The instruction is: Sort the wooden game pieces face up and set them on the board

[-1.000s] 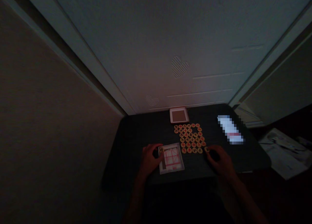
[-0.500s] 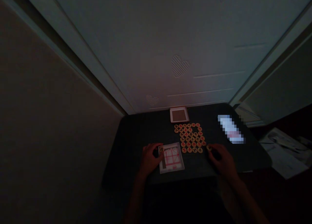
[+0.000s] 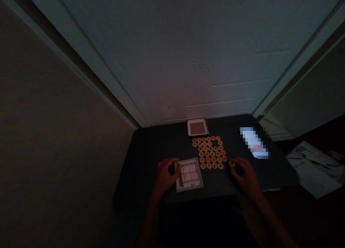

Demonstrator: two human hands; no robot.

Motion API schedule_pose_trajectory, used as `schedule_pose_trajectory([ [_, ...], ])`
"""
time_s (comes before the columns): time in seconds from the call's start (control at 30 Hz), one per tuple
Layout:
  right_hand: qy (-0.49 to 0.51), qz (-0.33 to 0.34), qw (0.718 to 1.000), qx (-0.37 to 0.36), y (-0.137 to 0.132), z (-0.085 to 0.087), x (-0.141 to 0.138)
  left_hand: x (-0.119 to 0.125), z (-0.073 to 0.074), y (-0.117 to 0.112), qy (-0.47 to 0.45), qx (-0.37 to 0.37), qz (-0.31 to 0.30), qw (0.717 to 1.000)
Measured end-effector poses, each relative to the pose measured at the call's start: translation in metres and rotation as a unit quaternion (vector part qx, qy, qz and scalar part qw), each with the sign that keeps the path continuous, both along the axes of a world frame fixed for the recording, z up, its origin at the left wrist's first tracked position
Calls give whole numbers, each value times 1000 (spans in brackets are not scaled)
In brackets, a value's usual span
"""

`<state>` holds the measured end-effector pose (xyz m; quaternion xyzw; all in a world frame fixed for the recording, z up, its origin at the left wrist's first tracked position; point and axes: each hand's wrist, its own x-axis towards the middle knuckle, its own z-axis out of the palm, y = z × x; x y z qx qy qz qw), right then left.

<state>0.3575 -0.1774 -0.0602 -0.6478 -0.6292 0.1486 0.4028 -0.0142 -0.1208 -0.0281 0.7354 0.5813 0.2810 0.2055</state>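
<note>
My left hand (image 3: 166,174) is at the left side of a shallow white box (image 3: 199,170). Its thumb and forefinger close around a round Chinese chess piece (image 3: 178,165) at the box's upper left corner. Inside the box lies a folded sheet (image 3: 190,173) with pink grid lines. Between the fingertips of my right hand (image 3: 245,172) is another Chinese chess piece (image 3: 232,163), just right of the rows. Several wooden pieces (image 3: 212,154) with red or dark characters lie flat in rows between my hands, with a gap in the upper right part.
A second shallow box (image 3: 197,127), brown inside, stands at the back of the dark table (image 3: 151,143) near a white door panel (image 3: 199,97). A bright pixelated object (image 3: 254,143) lies at the right. Papers (image 3: 314,174) are beyond the table's right edge.
My right hand has shifted very slightly, with the chess piece still in its fingertips. My left hand and the rows look the same; the view has moved a little.
</note>
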Motion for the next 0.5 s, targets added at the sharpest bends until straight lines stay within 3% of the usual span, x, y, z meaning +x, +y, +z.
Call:
schedule_pose_trajectory([
  [0.3, 76, 4, 996, -55, -2, 2, -3, -1, 3, -1, 6, -1, -1, 1000],
  [0.5, 122, 25, 991, -55, 0, 17, -21, -2, 3, -1, 9, -5, -10, 1000],
])
